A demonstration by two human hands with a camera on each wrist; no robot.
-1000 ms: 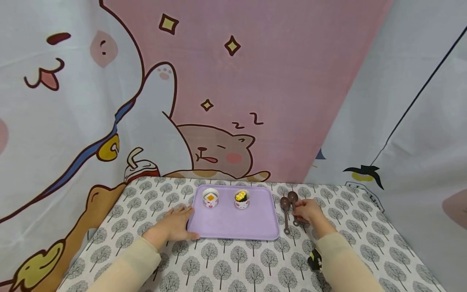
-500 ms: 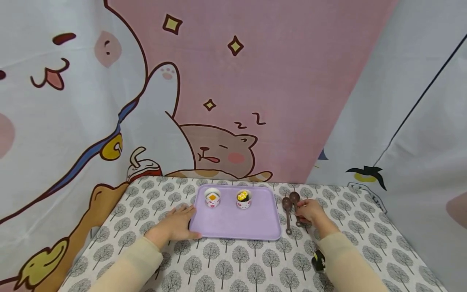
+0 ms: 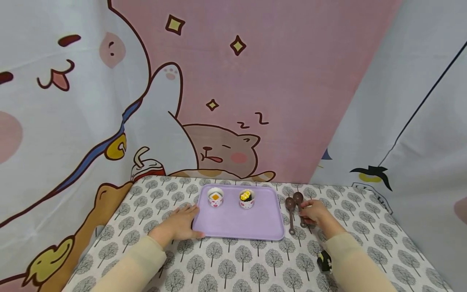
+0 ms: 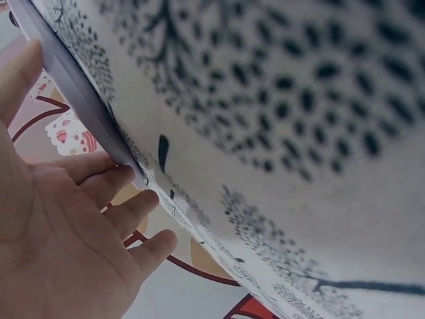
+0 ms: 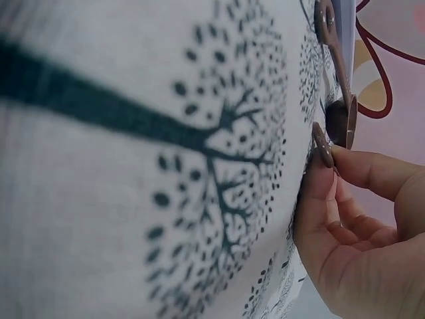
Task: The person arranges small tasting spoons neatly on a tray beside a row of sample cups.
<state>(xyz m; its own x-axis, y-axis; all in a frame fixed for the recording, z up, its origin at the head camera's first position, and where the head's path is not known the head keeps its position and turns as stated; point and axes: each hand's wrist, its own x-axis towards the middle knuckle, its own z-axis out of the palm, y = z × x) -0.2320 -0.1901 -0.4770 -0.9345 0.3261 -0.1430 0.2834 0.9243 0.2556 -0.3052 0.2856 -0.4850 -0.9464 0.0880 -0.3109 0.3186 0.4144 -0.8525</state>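
Note:
My left hand (image 3: 178, 225) lies against the left edge of a lilac tray (image 3: 237, 224), thumb at its near corner. Its fingers are spread and nearly straight along the tray's side in the left wrist view. On the tray stand two small patterned paper cups: one (image 3: 215, 203) with a white and orange filling, the other (image 3: 247, 204) with a yellow and black one. Right of the tray, my right hand (image 3: 316, 213) pinches the handle of a brown spoon (image 3: 298, 197) between thumb and fingers. A second brown spoon (image 3: 290, 215) lies alongside, between it and the tray.
A white tablecloth (image 3: 215, 263) printed with grey trees covers the table. Near my right sleeve sits a small black item (image 3: 324, 261) with yellow marks. Behind the table hangs a cartoon-printed curtain (image 3: 284, 101).
The head view has swung slightly left, so everything sits further right in it. Both hands keep their places at the tray and the spoon.

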